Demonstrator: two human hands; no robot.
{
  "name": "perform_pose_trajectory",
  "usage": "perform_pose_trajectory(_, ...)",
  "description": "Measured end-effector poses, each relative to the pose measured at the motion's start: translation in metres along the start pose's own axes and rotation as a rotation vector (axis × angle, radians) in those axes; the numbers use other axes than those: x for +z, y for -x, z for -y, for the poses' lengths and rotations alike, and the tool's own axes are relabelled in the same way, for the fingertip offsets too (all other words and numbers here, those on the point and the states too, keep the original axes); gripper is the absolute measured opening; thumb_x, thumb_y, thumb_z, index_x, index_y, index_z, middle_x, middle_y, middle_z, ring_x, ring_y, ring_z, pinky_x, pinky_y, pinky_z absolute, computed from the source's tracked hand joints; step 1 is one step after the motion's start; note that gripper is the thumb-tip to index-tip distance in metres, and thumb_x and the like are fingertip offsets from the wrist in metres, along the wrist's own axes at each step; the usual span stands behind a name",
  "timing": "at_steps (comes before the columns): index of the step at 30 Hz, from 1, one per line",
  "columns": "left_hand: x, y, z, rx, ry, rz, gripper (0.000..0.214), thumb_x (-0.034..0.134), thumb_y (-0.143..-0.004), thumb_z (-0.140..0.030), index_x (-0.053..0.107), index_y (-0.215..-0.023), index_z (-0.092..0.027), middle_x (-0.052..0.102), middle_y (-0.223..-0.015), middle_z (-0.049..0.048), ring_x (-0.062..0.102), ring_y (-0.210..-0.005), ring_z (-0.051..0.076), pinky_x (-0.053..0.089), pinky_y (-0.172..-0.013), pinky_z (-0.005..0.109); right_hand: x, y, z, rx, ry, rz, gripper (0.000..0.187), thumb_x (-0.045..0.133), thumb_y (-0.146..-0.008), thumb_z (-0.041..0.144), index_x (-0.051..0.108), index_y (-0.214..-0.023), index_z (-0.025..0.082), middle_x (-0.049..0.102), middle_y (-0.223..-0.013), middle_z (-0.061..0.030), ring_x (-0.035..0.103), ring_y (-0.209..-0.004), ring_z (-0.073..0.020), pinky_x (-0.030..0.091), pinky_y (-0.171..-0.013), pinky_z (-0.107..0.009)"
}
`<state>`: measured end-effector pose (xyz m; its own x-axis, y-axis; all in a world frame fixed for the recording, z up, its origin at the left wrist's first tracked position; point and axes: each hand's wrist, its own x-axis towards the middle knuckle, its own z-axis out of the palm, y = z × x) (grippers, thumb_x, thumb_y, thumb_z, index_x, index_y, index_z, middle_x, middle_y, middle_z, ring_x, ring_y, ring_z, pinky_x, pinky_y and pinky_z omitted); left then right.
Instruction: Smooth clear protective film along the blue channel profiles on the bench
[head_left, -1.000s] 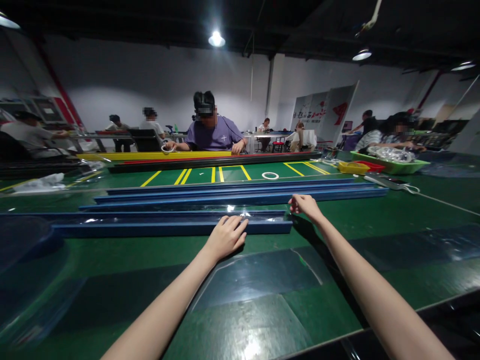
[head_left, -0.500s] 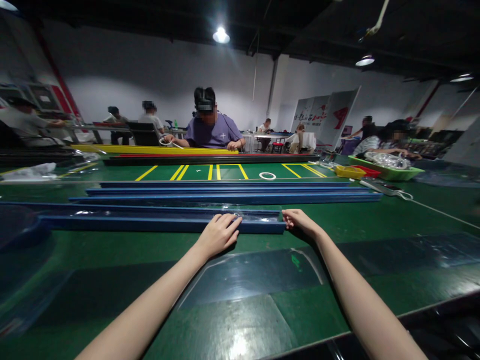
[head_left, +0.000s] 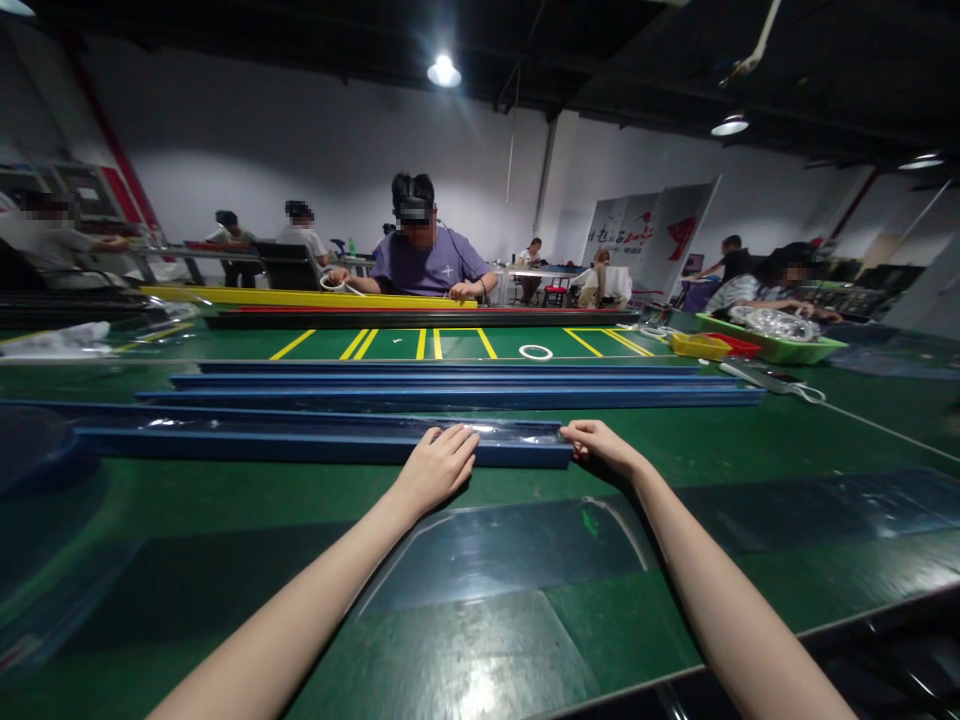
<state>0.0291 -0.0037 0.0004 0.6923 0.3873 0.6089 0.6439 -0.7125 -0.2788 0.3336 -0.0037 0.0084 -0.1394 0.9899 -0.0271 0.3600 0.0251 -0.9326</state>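
On our tabletop (head_left: 724, 440), film (head_left: 514, 433) lines one blue channel (head_left: 315, 446), apparently unfinished; left fingers (head_left: 455, 440) loosely spread, right fingers (head_left: 576, 433) pinched at its end.

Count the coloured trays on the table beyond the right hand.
3: the yellow tray, beyond and to the right of the right hand; the red tray, just right of it; and the green tray, farthest right. Others could be hidden behind them.
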Motion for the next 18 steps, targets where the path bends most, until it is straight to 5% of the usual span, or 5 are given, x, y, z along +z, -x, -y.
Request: perform_pose_trajectory(18, -0.0008, -0.0006, -0.0007, -0.101, -0.061, 0.0, 0.022, 0.038, -0.088, -0.024, 0.053, -0.102, -0.017, 0.06, -0.102, 0.0068, 0.053, -0.093, 0.019, 0.035, -0.073, 0.031, -0.0016, -0.0005, -0.0035, -0.001, -0.074, -0.028, 0.036, 0.063, -0.063, 0.049, 0.049, -0.066, 0.016, 0.043, -0.051, 0.007, 0.038, -0.044, -0.0041, 0.028, -0.045, -0.02)
